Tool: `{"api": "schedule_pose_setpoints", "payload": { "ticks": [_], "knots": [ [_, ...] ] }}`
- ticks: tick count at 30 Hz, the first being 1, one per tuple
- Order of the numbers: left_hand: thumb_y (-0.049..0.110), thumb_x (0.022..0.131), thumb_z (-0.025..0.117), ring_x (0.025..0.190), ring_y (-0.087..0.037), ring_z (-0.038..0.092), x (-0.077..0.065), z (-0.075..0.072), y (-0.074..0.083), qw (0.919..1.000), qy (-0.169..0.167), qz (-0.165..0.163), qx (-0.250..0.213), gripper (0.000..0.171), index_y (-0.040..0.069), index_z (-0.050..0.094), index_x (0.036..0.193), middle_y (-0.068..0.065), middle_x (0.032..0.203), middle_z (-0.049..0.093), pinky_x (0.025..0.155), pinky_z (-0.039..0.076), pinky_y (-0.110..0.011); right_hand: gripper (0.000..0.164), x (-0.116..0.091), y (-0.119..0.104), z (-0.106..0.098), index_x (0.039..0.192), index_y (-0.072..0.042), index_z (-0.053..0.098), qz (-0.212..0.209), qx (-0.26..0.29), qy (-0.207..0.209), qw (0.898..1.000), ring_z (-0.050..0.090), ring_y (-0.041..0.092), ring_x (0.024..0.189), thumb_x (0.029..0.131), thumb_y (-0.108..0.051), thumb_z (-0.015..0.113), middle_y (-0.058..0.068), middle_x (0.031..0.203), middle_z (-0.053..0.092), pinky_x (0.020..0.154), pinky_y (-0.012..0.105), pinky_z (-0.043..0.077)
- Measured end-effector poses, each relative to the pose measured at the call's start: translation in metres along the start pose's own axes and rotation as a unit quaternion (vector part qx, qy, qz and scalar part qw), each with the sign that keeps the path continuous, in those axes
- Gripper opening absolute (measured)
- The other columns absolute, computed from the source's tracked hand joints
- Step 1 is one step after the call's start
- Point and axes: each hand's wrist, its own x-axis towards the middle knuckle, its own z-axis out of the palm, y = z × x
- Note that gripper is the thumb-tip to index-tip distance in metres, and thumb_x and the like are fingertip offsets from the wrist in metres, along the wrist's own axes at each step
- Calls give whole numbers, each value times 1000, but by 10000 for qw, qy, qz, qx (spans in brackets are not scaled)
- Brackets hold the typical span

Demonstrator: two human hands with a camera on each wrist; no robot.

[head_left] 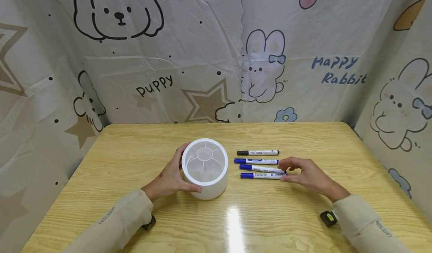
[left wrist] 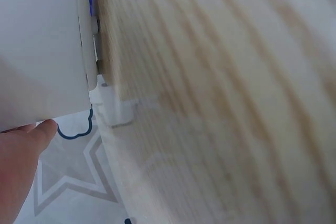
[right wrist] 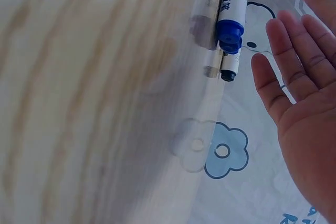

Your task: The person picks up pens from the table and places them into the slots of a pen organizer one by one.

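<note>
My left hand [head_left: 170, 176] grips the side of a white round pen holder [head_left: 210, 191], thumb along its front and fingers round its back left. The holder's open top, with dividers round a central ring, leans toward me. In the left wrist view the white wall [left wrist: 42, 51] fills the upper left, fingers [left wrist: 26, 148] against it. My right hand [head_left: 308, 174] hovers with loosely bent fingers and thumb at the right ends of the markers. Three have blue caps, the nearest marker [head_left: 261, 175] among them; a slimmer black-capped marker [head_left: 260, 152] lies farthest. The right wrist view shows the palm [right wrist: 310, 124] holding nothing.
The markers lie side by side on a wooden table [head_left: 135, 144], right of the holder. A cloth [head_left: 202, 58] printed with cartoon animals hangs behind the table and along both sides. A small black device [head_left: 328, 218] sits at my right wrist.
</note>
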Motion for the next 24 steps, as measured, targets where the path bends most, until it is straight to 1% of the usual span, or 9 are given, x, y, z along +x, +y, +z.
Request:
{"api": "schedule_pose_setpoints", "payload": {
  "ticks": [4, 7, 13, 16, 21, 24],
  "knots": [
    [2, 54, 98, 126, -30, 50, 0, 0, 1, 10000, 12, 66, 25, 127, 2, 18, 153, -18, 144, 43, 104, 44, -24, 35, 0, 2, 0, 114, -6, 70, 121, -47, -74, 9999, 64, 21, 95, 83, -17, 82, 2, 106, 71, 83, 38, 55],
    [2, 55, 98, 125, -33, 50, 0, 0, 2, 9999, 15, 123, 38, 127, 2, 18, 153, -20, 144, 44, 103, 44, -25, 31, 0, 5, 2, 111, -6, 71, 53, -75, -65, 9999, 64, 20, 93, 83, -14, 82, 1, 104, 71, 82, 38, 56],
    [0, 55, 97, 125, -36, 50, -1, 0, 1, 9999, 8, 154, 12, 126, 1, 17, 153, -22, 143, 43, 103, 45, -25, 27, 2, 8, 3, 108, -6, 72, -131, -163, -85, 9997, 65, 15, 89, 83, -10, 82, 0, 101, 72, 79, 35, 56],
    [0, 56, 97, 126, -35, 49, -1, 0, 1, 9999, -7, 132, -25, 125, 1, 17, 153, -21, 144, 43, 103, 44, -24, 27, 4, 8, 3, 107, -6, 72, -101, -174, -153, 9997, 65, 14, 88, 82, -9, 82, 0, 100, 72, 78, 33, 56],
    [0, 56, 97, 127, -31, 49, 0, -1, 0, 10000, -20, 54, -73, 125, 2, 18, 153, -19, 145, 42, 104, 44, -24, 26, 5, 9, 3, 106, -8, 72, 67, -185, -306, 9993, 63, 13, 88, 83, -9, 81, 0, 102, 71, 77, 30, 55],
    [0, 56, 97, 127, -30, 48, 0, -1, 0, 10000, -24, -6, -96, 125, 2, 18, 153, -17, 146, 42, 104, 43, -24, 25, 5, 10, 4, 105, -8, 72, 93, -178, -330, 9993, 63, 14, 87, 82, -8, 82, 0, 102, 71, 76, 28, 55]
  ]
}}
